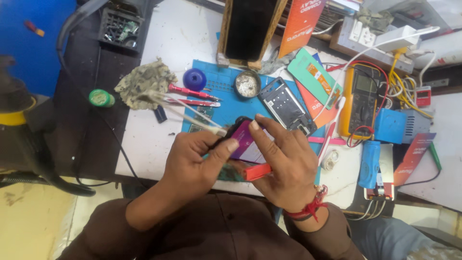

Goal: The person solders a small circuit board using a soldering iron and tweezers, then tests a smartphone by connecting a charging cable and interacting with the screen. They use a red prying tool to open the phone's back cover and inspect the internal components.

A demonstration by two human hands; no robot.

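Note:
My left hand point(195, 161) and my right hand point(284, 161) meet over a blue work mat point(226, 108) and hold a small phone with a purple face point(248, 142) between them. The left thumb presses on the phone's near edge. Metal tweezers point(185, 108) stick out up and to the left from the left hand's fingers. An orange-red flat tool point(257, 172) pokes out from under the right hand's palm. A red thread band point(310, 208) circles the right wrist.
On the mat lie a phone frame point(287, 106), a round metal tin point(248, 84), a blue cap point(195, 78), red-handled screwdrivers point(192, 92) and a crumpled cloth point(144, 82). A yellow multimeter point(363, 98), a blue box point(390, 125) and a power strip point(361, 33) stand at right.

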